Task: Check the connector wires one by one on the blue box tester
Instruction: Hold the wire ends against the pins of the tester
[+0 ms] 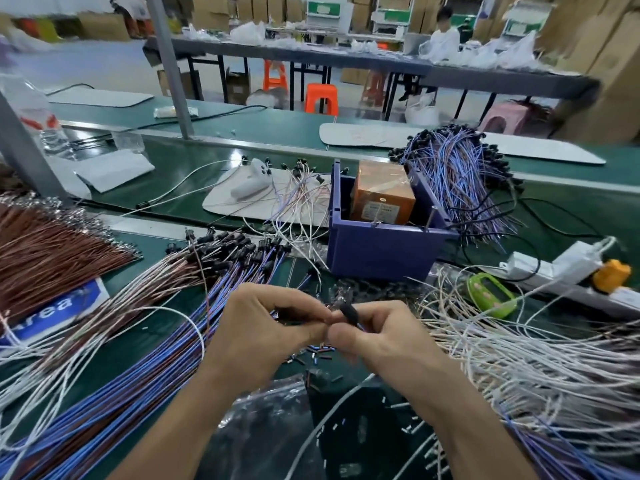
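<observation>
Both hands meet over the green table (166, 174): left hand (266, 323) and right hand (377, 336) each pinch a black connector (348, 310) between fingertips. The blue box tester (384, 233) sits just behind them, wire bundles all around.

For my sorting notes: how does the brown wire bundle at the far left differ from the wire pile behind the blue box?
The brown wire bundle is reddish brown; the wire pile is blue and purple. The bundle lies flat and straight; the pile is heaped and arched. The pile's ends carry black connectors; the bundle's look silvery. Both lie untouched.
</observation>
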A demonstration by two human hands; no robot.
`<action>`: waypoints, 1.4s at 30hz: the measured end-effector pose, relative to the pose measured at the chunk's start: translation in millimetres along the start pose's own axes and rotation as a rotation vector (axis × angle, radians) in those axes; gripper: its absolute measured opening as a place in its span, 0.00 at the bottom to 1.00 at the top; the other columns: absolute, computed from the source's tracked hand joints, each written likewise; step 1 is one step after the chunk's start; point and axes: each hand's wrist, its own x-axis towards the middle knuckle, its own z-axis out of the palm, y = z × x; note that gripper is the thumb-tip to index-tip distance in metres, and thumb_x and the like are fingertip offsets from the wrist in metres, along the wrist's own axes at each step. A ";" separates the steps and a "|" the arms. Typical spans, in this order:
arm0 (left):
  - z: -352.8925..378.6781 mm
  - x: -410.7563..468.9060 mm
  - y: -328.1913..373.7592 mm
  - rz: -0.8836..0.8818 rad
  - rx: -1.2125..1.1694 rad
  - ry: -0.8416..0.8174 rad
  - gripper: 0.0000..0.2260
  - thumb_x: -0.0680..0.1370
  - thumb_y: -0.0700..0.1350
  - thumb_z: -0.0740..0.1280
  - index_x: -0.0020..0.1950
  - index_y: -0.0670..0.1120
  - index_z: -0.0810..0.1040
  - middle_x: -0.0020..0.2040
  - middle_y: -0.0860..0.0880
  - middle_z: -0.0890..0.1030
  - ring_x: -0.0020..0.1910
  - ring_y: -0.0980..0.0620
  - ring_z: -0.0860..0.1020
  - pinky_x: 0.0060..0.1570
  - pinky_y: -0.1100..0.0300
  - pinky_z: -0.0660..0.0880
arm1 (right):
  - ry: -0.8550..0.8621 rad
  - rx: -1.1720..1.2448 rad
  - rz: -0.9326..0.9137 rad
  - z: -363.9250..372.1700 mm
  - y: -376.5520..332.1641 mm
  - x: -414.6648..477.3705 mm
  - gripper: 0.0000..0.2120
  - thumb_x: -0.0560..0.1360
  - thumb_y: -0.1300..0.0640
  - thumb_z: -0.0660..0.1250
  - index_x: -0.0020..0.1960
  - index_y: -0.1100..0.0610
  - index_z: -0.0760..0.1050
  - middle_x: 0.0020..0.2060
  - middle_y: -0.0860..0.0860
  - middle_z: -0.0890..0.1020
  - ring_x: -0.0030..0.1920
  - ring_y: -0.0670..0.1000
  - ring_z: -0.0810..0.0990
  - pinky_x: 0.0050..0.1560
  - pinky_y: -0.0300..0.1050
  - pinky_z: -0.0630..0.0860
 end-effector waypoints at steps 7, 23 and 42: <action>-19.8 8.6 -3.4 -0.092 -0.021 0.174 0.10 0.63 0.41 0.82 0.40 0.55 0.89 0.34 0.50 0.87 0.30 0.57 0.82 0.33 0.68 0.76 | 0.214 0.197 0.103 -16.0 -1.1 0.1 0.06 0.73 0.59 0.75 0.37 0.56 0.85 0.32 0.57 0.71 0.26 0.45 0.62 0.29 0.38 0.54; -11.6 5.9 -3.2 -0.245 -0.257 0.001 0.11 0.61 0.32 0.82 0.37 0.45 0.88 0.32 0.44 0.85 0.30 0.54 0.82 0.33 0.66 0.77 | -0.168 0.235 0.216 -5.1 1.5 -2.6 0.21 0.78 0.43 0.67 0.52 0.61 0.84 0.43 0.61 0.87 0.21 0.44 0.59 0.23 0.36 0.57; -12.4 10.8 -7.8 -0.301 -0.231 0.234 0.11 0.66 0.32 0.79 0.39 0.48 0.89 0.36 0.43 0.87 0.35 0.52 0.83 0.36 0.67 0.78 | 0.184 0.278 0.166 2.8 11.6 10.0 0.15 0.79 0.60 0.69 0.35 0.56 0.85 0.21 0.50 0.69 0.20 0.44 0.63 0.22 0.34 0.59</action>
